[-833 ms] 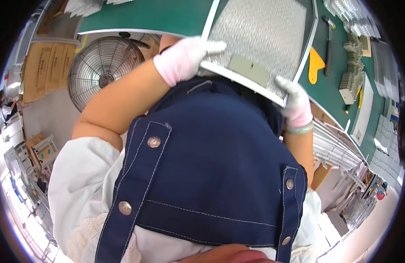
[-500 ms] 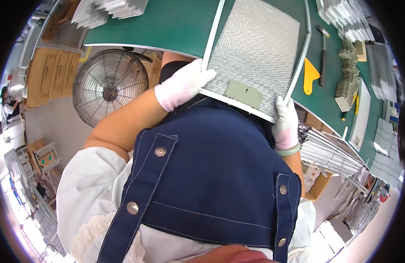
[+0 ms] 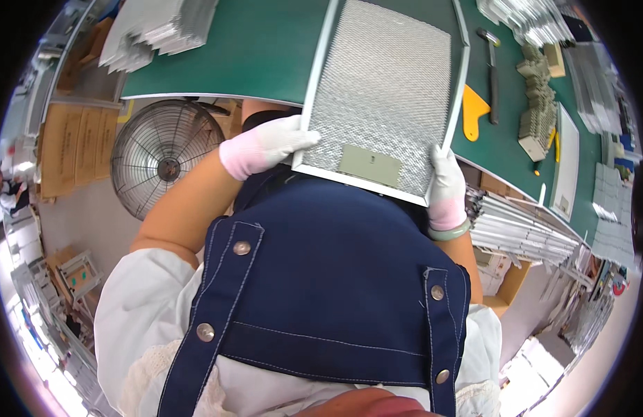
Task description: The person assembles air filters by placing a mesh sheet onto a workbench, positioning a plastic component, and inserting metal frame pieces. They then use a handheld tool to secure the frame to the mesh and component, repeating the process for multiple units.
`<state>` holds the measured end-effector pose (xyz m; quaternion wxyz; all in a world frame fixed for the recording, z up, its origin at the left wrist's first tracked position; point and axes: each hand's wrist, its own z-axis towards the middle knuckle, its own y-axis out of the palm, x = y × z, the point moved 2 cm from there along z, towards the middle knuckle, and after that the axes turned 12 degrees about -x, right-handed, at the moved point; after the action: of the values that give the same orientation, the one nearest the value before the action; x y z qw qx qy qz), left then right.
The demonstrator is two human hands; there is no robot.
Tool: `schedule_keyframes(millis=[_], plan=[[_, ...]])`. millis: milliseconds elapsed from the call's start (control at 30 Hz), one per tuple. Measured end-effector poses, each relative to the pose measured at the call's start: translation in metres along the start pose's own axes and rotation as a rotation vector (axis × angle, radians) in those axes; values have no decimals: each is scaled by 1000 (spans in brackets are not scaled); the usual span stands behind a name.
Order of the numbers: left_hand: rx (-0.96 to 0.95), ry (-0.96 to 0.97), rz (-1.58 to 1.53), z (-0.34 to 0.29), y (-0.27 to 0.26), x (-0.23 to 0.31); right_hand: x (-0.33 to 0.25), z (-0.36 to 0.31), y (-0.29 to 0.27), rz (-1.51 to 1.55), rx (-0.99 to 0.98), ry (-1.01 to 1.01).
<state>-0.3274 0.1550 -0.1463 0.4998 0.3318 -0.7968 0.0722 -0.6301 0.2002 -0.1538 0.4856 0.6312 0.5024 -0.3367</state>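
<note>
A silver mesh filter panel (image 3: 384,83) lies within a thin metal frame (image 3: 356,182), its near end at my waist and its far end cut off by the picture's top. A grey-green rectangular plate (image 3: 369,165) with a small slot sits on the mesh by the near rail. My left hand (image 3: 269,147), in a white and pink glove, grips the near left corner, thumb on top. My right hand (image 3: 447,186), gloved alike, closes on the right rail near its corner. Toward the far end, gaps show between the mesh and the side rails.
On the green table (image 3: 266,52) lie a hammer (image 3: 493,90), a yellow scraper (image 3: 473,115), a row of grey-green plates (image 3: 535,118) and a stack of silver strips (image 3: 172,24). A floor fan (image 3: 170,170) stands left; metal strips (image 3: 523,226) are stacked below the table at right.
The whole view has shifted and turned slightly, and the panel now appears lower and further left. The gap between the right rail and the mesh looks narrower. Both hands keep their hold.
</note>
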Motion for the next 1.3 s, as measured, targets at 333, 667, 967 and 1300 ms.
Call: schedule_keyframes(millis=[333,667,967,1300], plan=[[59,66,-99,-1,-13,-2,-2,4,9,168,-78,-5],[263,184,-369,-13,7,-23,18,15,-3,29,-7,-88],[511,157,-108,-10,5,-40,21,8,4,-176,105,-69],[489,38,-122,-8,-2,-38,24,8,7,-210,107,-64]])
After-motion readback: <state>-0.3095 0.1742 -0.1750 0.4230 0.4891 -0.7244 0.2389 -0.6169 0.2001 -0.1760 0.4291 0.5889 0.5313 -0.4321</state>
